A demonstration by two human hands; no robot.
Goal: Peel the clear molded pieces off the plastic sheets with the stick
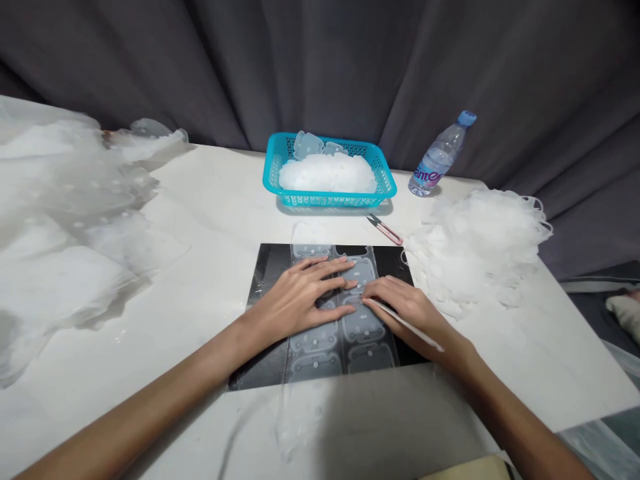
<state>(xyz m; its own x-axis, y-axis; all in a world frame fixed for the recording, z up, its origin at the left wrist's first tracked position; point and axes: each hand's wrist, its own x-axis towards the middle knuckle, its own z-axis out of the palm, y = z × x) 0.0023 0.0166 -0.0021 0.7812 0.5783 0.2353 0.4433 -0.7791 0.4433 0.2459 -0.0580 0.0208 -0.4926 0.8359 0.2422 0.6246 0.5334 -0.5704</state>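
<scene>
A translucent moulded sheet (316,339) with rows of rounded-rectangle pieces lies on a black mat (270,370), its near end running past the mat's front edge. My left hand (315,293) is pressed flat on the sheet with its fingers spread. A slim white stick (410,325) is pinched in my right hand (403,300), which rests at the sheet's right column. The stick's tip is hidden by my fingers. Near the top of the sheet, one place in the right column shows bare black mat.
Beyond the mat stands a turquoise basket (330,199) of translucent pieces. Pink-handled thread snips (385,230) and a water bottle (440,160) are near it. Translucent sheets (65,220) pile up at left, stringy white scraps (480,247) at right. A dark curtain (320,67) hangs behind.
</scene>
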